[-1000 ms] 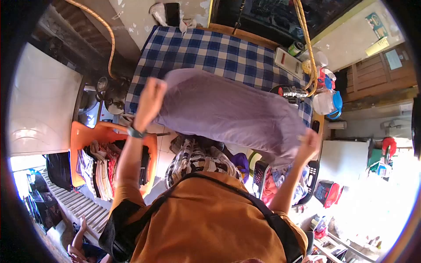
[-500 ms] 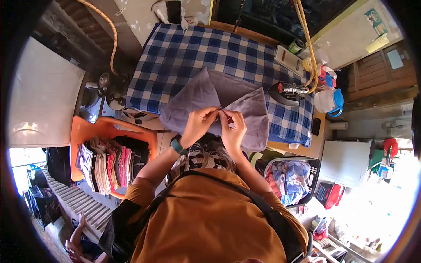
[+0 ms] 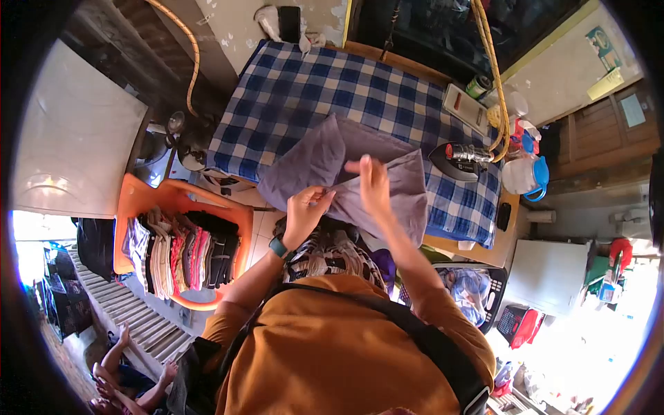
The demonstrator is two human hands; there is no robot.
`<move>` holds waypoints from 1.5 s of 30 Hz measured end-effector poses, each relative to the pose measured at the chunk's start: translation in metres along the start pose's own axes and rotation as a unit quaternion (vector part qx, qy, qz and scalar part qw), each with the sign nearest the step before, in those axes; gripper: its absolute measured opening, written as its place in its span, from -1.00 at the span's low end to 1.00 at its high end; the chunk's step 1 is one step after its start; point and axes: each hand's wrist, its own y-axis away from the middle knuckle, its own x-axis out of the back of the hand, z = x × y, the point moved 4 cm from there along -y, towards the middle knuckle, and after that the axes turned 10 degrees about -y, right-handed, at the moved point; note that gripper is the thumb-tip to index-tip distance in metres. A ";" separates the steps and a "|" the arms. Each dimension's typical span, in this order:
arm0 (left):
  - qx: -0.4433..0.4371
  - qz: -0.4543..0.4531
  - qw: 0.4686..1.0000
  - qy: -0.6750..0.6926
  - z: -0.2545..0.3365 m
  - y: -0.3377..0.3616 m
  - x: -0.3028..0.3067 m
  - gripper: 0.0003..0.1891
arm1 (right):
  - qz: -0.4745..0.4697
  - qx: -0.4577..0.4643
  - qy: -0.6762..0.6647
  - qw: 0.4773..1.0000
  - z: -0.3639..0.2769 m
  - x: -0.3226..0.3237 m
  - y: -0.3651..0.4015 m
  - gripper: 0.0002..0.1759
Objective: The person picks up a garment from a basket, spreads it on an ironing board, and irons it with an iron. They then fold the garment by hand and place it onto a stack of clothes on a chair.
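Left grip (image 3: 303, 213): pinching an edge of the grey-purple soft cloth (image 3: 304, 162), which overhangs the worktop (image 3: 484, 257) around it. Right grip (image 3: 375, 188): blurred, hold indeterminate. Risks: weak pinch, cloth slides; wide rightward sweep, dark-plated corded iron (image 3: 449, 166) knocked.

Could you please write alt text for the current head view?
The left hand pinches purplish cloth on a blue checked cover, the right hand blurred over it; an iron at right, an orange basket of clothes at left.
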 end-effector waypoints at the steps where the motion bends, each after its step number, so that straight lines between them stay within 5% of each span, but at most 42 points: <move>1: -0.034 0.027 0.999 -0.030 0.009 0.003 0.005 -0.86 | 0.025 0.073 0.073 0.994 0.023 0.003 -0.026 -0.50; 3: -0.048 0.044 0.996 -0.055 0.033 0.011 0.020 -0.88 | -0.100 0.040 0.261 0.959 0.123 -0.004 -0.073 -0.52; 5: -0.057 -0.020 0.998 0.004 0.041 0.015 0.041 -0.83 | -0.121 -0.031 0.251 0.960 0.142 -0.002 -0.090 -0.46; 6: -0.055 -0.017 0.992 -0.110 0.080 0.022 0.068 -0.88 | -0.214 -0.022 0.291 0.932 0.152 -0.003 -0.096 -0.42; 7: -0.094 0.039 0.993 -0.064 0.057 0.021 0.094 -0.87 | -0.305 -0.010 0.328 0.894 0.159 -0.004 -0.102 -0.38; 8: -0.127 0.132 0.969 -0.166 0.106 0.023 0.126 -0.88 | -0.382 -0.027 0.407 0.830 0.162 -0.001 -0.111 -0.32; 10: -0.129 0.209 0.926 -0.287 0.129 0.024 0.204 -0.91 | -0.343 0.115 0.457 0.813 0.154 0.020 -0.117 -0.26; 12: -0.159 0.287 0.890 -0.318 0.132 0.021 0.258 -0.89 | -0.367 0.196 0.427 0.803 0.071 0.046 -0.127 -0.32; 14: -0.190 0.349 0.861 -0.318 0.134 0.014 0.292 -0.88 | -0.210 0.390 0.341 0.829 -0.045 0.087 -0.135 -0.51; 16: -0.148 0.423 0.851 -0.274 0.146 0.009 0.323 -0.81 | -0.130 0.418 0.365 0.821 -0.131 0.123 -0.141 -0.65; 18: -0.230 0.443 0.810 -0.308 0.179 -0.007 0.328 -0.77 | -0.129 0.419 0.348 0.828 -0.190 0.161 -0.151 -0.58; 20: -0.204 0.433 0.865 -0.154 0.191 -0.037 0.333 -0.77 | -0.164 0.408 0.296 0.848 -0.229 0.204 -0.171 -0.55; 22: -0.269 0.398 0.871 -0.100 0.205 -0.076 0.338 -0.74 | -0.199 0.397 0.271 0.854 -0.264 0.214 -0.189 -0.53; 24: -0.286 0.366 0.880 -0.106 0.219 -0.111 0.346 -0.68 | -0.121 0.424 0.500 0.745 -0.292 0.208 -0.192 -0.58; 26: -0.306 0.333 0.885 -0.110 0.233 -0.133 0.343 -0.62 | -0.034 0.430 0.496 0.754 -0.317 0.228 -0.194 -0.62; 28: -0.432 0.432 0.790 -0.054 0.249 -0.140 0.341 -0.62 | 0.083 0.444 0.406 0.795 -0.336 0.260 -0.187 -0.75; 29: -0.438 0.429 0.789 -0.043 0.245 -0.158 0.343 -0.62 | 0.090 0.445 0.415 0.789 -0.331 0.262 -0.192 -0.75; 31: -0.356 0.327 0.830 -0.277 0.224 -0.212 0.327 -0.65 | -0.083 0.449 0.466 0.758 -0.281 0.244 -0.213 -0.75; 33: -0.218 0.246 0.924 -0.197 0.207 -0.248 0.301 -0.68 | -0.095 0.318 0.566 0.755 -0.226 0.247 -0.233 -0.73; 35: -0.185 0.203 0.950 -0.150 0.213 -0.285 0.285 -0.68 | 0.010 0.319 0.611 0.725 -0.232 0.256 -0.249 -0.72; 37: -0.304 0.162 0.938 0.031 0.247 -0.315 0.268 -0.70 | 0.115 0.300 0.648 0.691 -0.262 0.276 -0.256 -0.73; 38: -0.313 0.153 0.937 0.033 0.267 -0.304 0.263 -0.70 | 0.174 0.372 0.629 0.661 -0.277 0.280 -0.246 -0.75; 40: -0.435 0.334 0.836 0.028 0.295 -0.274 0.267 -0.74 | 0.249 0.369 0.594 0.670 -0.286 0.269 -0.220 -0.75; 41: -0.441 0.331 0.833 0.036 0.287 -0.284 0.265 -0.74 | 0.314 0.375 0.549 0.678 -0.294 0.267 -0.209 -0.76; 42: -0.396 0.236 0.886 -0.052 0.266 -0.303 0.256 -0.74 | 0.207 0.454 0.477 0.723 -0.264 0.277 -0.221 -0.76; 44: -0.276 0.033 0.951 -0.133 0.218 -0.327 0.222 -0.70 | 0.014 0.300 0.590 0.750 -0.197 0.258 -0.230 -0.76; 45: -0.273 0.027 0.952 -0.136 0.202 -0.332 0.220 -0.70 | 0.013 0.294 0.589 0.753 -0.180 0.261 -0.225 -0.76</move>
